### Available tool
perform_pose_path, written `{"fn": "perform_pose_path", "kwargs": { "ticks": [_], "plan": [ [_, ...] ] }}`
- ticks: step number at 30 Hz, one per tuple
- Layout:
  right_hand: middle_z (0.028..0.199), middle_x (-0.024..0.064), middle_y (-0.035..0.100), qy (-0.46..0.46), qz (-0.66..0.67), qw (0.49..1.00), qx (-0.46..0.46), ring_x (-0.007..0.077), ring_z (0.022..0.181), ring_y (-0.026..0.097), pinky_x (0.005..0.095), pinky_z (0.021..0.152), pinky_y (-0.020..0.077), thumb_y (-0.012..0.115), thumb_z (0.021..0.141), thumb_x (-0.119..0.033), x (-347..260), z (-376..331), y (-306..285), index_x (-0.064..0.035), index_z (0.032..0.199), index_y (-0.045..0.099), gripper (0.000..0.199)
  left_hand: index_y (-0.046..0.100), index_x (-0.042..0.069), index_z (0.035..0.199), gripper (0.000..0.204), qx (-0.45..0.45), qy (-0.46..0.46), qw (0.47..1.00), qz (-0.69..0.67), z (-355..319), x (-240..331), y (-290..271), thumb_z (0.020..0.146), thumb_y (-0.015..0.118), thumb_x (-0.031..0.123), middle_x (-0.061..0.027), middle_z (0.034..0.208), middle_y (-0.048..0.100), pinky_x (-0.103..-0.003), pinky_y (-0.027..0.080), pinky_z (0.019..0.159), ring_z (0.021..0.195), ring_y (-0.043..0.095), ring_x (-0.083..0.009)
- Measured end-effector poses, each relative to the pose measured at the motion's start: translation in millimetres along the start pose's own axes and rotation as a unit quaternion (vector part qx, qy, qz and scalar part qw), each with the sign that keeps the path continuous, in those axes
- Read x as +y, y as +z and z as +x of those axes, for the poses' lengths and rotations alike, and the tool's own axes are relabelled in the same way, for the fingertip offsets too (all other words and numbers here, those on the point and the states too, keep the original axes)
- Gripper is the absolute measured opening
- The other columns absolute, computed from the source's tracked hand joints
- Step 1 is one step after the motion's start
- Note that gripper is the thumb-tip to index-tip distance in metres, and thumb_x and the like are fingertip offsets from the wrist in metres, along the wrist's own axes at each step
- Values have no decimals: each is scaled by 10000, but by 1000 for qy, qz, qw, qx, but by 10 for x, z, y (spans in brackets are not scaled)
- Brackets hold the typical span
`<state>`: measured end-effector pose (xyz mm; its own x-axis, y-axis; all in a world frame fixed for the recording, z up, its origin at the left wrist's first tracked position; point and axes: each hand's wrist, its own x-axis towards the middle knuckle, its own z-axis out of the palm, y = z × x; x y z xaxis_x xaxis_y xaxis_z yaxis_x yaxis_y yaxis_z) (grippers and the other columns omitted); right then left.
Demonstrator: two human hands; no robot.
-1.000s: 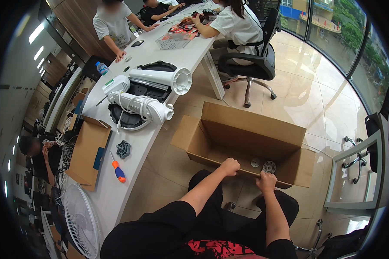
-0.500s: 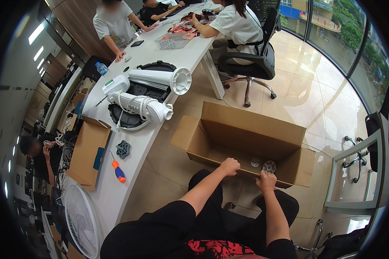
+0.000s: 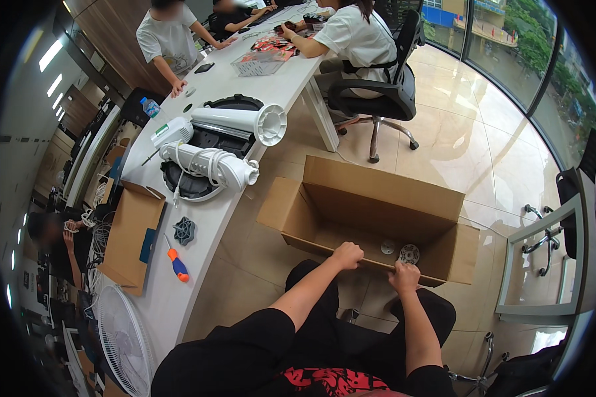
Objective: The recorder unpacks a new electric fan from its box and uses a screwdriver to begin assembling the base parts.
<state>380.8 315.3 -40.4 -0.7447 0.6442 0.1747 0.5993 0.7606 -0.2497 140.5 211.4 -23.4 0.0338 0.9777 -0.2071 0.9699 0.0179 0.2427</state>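
The near rim of the open cardboard box on the floor was gripped by the left hand and right hand, fingers curled over it. An even two-handed pull was judged best, sparing the round parts inside.

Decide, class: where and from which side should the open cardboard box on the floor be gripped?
Grip the cardboard box by its near top edge, from the person's side: that wall stands upright and open-topped, and the left hand and right hand already rest spaced along it.
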Motion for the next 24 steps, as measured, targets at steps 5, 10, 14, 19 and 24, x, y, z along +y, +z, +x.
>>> {"fn": "perform_pose_path", "kwargs": {
  "ticks": [5, 10, 14, 19, 24],
  "plan": [
    [688, 101, 655, -8, 18, 1000, 11, 304, 699, 668, 428, 675, 510, 867, 599, -283, -61, -127, -5, -108, 729, 595, 349, 747, 74, 708, 143, 6, 3, 1000, -12, -150, 75, 54, 679, 764, 214, -155, 738, 711, -450, 571, 711, 768, 719, -341],
    [728, 76, 643, -13, 48, 999, 23, 281, 758, 656, 419, 687, 500, 829, 575, -221, -30, -319, 42, -116, 748, 578, 322, 731, 101, 688, 88, 11, -5, 999, -37, -232, 181, 115, 656, 712, 181, -150, 715, 701, -464, 566, 681, 750, 716, -344],
    [777, 73, 633, -11, 67, 998, 4, 275, 795, 638, 402, 732, 490, 811, 598, -190, -49, -283, -73, -112, 826, 589, 328, 718, 112, 721, 81, 28, -5, 1000, -11, -247, 167, 160, 674, 701, 175, -165, 686, 681, -489, 555, 632, 688, 698, -370],
    [760, 63, 604, 13, 85, 996, -10, 271, 794, 632, 395, 731, 483, 798, 628, -203, -85, -289, -78, -95, 800, 566, 309, 676, 82, 791, 117, 23, -3, 999, -49, -235, 221, 25, 726, 743, 153, -145, 734, 694, -466, 549, 634, 710, 690, -358],
    [794, 112, 656, 27, 86, 977, -191, 285, 823, 675, 402, 766, 528, 797, 743, -524, -47, -71, -398, -59, 821, 626, 502, 664, 64, 830, 146, -3, -21, 997, -80, -218, 227, 128, 708, 740, 89, -130, 813, 712, -441, 557, 650, 773, 701, -321]
  ]
}}
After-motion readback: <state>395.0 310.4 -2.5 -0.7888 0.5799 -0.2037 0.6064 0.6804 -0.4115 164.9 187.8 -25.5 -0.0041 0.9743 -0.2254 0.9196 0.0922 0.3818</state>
